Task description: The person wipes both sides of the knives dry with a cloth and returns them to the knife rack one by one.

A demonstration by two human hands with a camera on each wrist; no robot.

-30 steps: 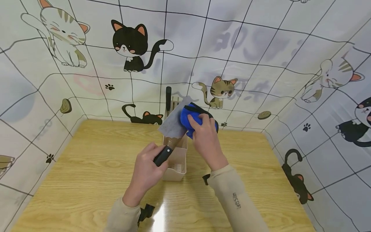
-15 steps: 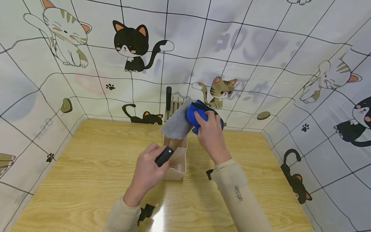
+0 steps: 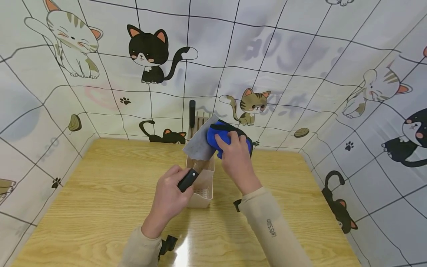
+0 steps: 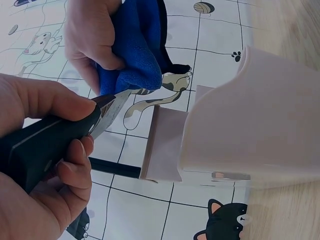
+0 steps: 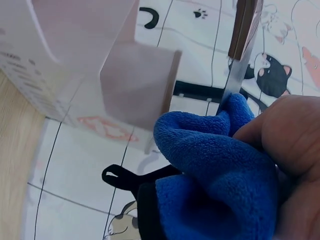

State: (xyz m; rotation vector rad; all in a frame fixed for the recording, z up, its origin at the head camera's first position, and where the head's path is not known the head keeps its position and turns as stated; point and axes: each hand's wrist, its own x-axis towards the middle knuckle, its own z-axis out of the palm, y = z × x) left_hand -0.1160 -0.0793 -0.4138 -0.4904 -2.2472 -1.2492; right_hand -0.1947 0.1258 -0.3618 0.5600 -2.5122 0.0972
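My left hand [image 3: 171, 194] grips the black handle of a cleaver [image 3: 200, 144], its broad grey blade tilted up and to the right. A blue cloth [image 3: 220, 135] with black edging is bunched in my right hand [image 3: 237, 159]. The cloth lies against the right side of the blade and covers part of it. In the left wrist view, thumb and curled fingers wrap the cleaver's handle [image 4: 50, 140], with the cloth [image 4: 137, 47] at the blade. From the right wrist, the cloth [image 5: 210, 150] appears folded over the blade's edge, and a black loop hangs from it.
Below the blade stands a pale utensil holder [image 3: 201, 185] on the wooden table [image 3: 116, 185]. At its back a black-handled utensil [image 3: 192, 113] and a slotted, light-coloured piece [image 3: 201, 120] stick up. A cat-patterned sheet [image 3: 213, 48] hangs behind and at both sides.
My right hand and the cloth shifted right along the blade, then came back left. The cleaver moved slightly with them; my left hand keeps its grip.
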